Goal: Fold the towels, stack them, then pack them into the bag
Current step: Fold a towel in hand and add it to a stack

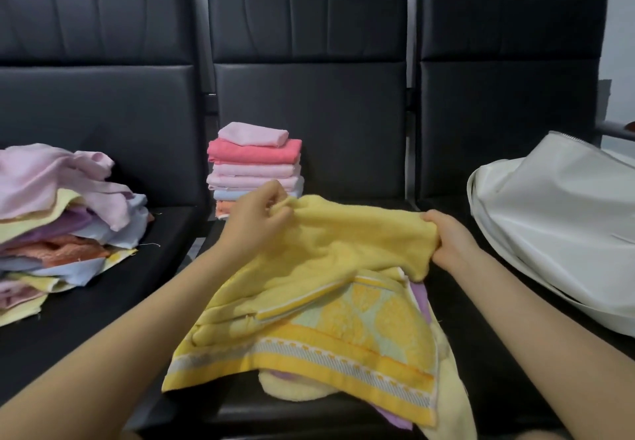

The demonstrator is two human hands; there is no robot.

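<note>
Head view, sweeping from the left: a loose heap of unfolded towels slumps on the left black seat, pinks, lilacs and yellows all tangled. Next along, at the back of the middle seat, a neat stack of folded towels stands, pale pink on top. In front of it the left hand has its fingers curled tight, pinching the yellow towel at its far left corner, forearm reaching in from low left. The towel sags between both hands and drapes toward the camera, patterned border showing. The right hand grips the opposite corner, fingers wrapped around bunched cloth. Far right, the white bag lies slumped on the right seat.
</note>
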